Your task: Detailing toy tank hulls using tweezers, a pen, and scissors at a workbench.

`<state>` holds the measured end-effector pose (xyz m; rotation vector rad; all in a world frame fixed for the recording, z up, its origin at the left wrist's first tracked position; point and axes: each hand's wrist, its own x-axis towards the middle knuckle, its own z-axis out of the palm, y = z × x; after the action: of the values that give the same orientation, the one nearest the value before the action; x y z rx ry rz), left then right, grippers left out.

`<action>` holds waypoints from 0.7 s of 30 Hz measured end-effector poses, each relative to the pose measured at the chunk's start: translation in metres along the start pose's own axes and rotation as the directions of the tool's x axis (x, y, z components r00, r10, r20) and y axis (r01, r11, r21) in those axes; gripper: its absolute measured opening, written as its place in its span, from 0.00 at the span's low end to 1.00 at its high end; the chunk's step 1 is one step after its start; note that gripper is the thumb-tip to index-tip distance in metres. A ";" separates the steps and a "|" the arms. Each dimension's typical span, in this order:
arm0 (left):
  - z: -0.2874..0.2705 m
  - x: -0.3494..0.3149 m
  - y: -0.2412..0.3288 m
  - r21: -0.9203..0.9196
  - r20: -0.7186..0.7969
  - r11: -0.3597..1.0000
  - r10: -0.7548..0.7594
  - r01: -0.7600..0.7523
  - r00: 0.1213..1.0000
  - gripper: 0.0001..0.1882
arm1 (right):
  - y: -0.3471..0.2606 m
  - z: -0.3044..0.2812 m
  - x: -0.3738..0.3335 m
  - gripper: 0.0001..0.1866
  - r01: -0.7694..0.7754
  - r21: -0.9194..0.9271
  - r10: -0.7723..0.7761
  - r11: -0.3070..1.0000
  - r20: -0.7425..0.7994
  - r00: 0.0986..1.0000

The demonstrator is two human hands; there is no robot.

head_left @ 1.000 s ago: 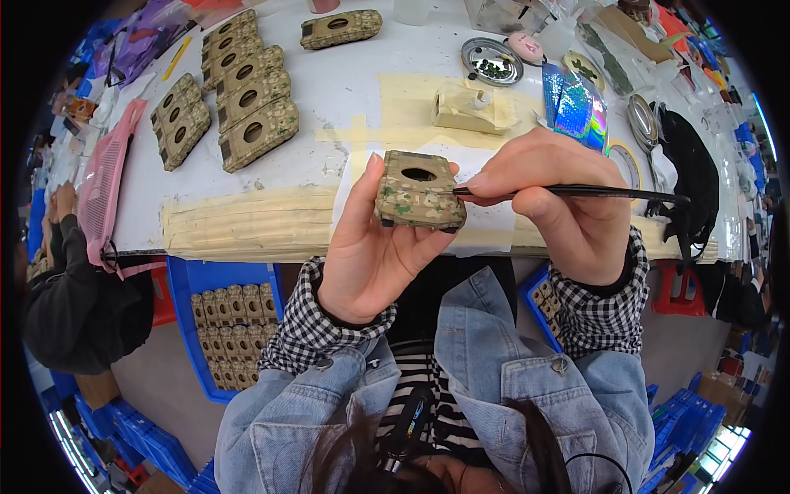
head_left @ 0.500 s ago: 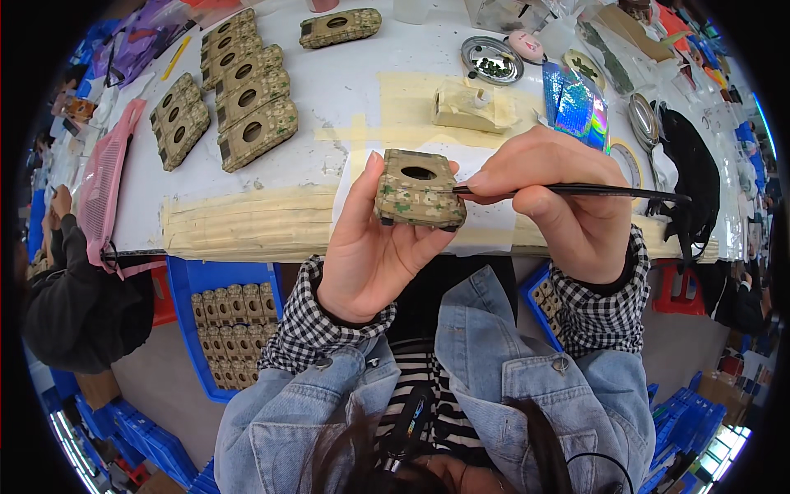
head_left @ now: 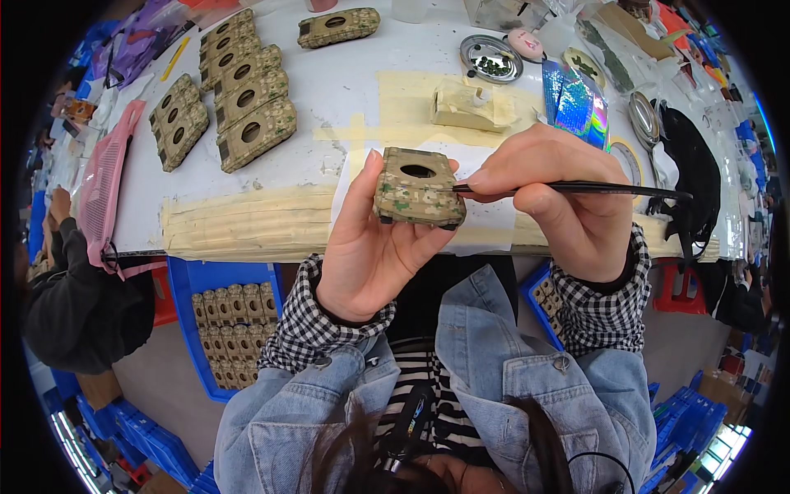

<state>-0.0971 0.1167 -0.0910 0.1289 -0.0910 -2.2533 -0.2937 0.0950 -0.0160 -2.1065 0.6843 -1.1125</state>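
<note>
A small camouflage-painted model tank hull (head_left: pixel 418 188), tan with green and brown blotches and a round hole in its top, is held up in front of the person, above the near edge of the white table (head_left: pixel 329 90). The left hand (head_left: pixel 374 247) cradles it from below, thumb along its left side and fingers curled under, pinching it firmly and tilting its top toward the face, seemingly so the surface is easy to see and reach. The right hand (head_left: pixel 559 198) has its fingers pressed together around a thin black paintbrush (head_left: pixel 568 189), held like a pen and nearly level, its tip touching the hull's right end; the heel of this hand sits close to the left hand, probably to steady the stroke. Strips of tan masking tape (head_left: pixel 239 222) run along the table's near edge. At the far left of the table, similar painted hulls (head_left: pixel 239 99) lie in neat rows, likely set apart to dry, and one more lies near the far edge. An unpainted tan piece (head_left: pixel 469 107) sits on taped paper just beyond the hands, near a round metal dish (head_left: pixel 490 58). Below the table's left end, a blue bin (head_left: pixel 185 288) holds rows of plain tan hulls (head_left: pixel 234 333). The brush bristles are too fine to make out, the hull's underside is hidden by the fingers, and a seated co-worker (head_left: pixel 74 305) at the left is largely cut off by the dark rim.
</note>
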 end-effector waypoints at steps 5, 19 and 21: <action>0.001 0.000 0.000 0.002 0.001 1.000 0.007 -0.007 1.000 0.29 | 0.001 0.000 0.000 0.15 0.002 0.006 -0.002 1.000 -0.003 1.000; 0.000 0.000 0.000 -0.030 -0.072 0.999 0.019 -0.021 0.997 0.28 | 0.004 0.008 -0.011 0.19 -0.067 0.203 0.119 0.977 -0.257 0.959; -0.003 0.002 -0.001 -0.082 -0.022 0.995 0.062 -0.064 0.998 0.33 | 0.004 0.005 -0.010 0.16 -0.098 0.198 0.149 0.975 -0.264 0.953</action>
<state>-0.0989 0.1160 -0.0944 0.1027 0.0084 -2.1887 -0.2946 0.1006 -0.0263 -1.7457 0.8003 -1.3603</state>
